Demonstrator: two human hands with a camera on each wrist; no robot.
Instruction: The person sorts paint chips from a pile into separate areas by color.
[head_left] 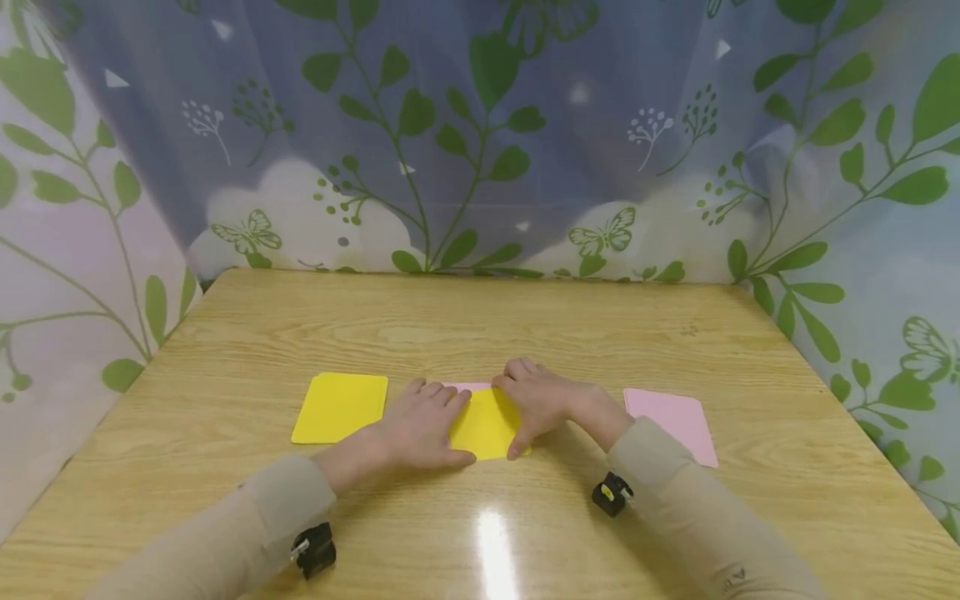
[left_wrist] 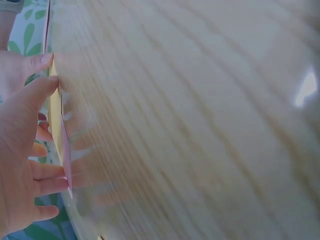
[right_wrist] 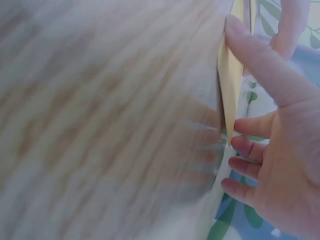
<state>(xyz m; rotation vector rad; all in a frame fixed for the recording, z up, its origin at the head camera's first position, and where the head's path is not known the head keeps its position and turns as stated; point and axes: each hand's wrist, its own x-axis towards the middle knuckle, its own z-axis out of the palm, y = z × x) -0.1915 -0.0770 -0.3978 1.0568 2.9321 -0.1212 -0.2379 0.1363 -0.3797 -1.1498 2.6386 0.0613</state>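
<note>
Yellow sheet [head_left: 486, 425] with pink underside lies mid-table, nearer the front edge. Left hand [head_left: 423, 429] and right hand [head_left: 540, 400] press it flat, fingers straight. Second yellow sheet [head_left: 340, 407] just left, pink sheet [head_left: 675, 421] right. Table [head_left: 525, 325] bare toward the back edge.

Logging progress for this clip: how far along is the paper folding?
Early. Both hands, left hand and right hand, press on the yellow sheet at the table's middle; a pink edge shows at its far side, so a fold looks in hand. The other yellow sheet and the pink sheet lie flat and untouched, apparently left to do.
</note>
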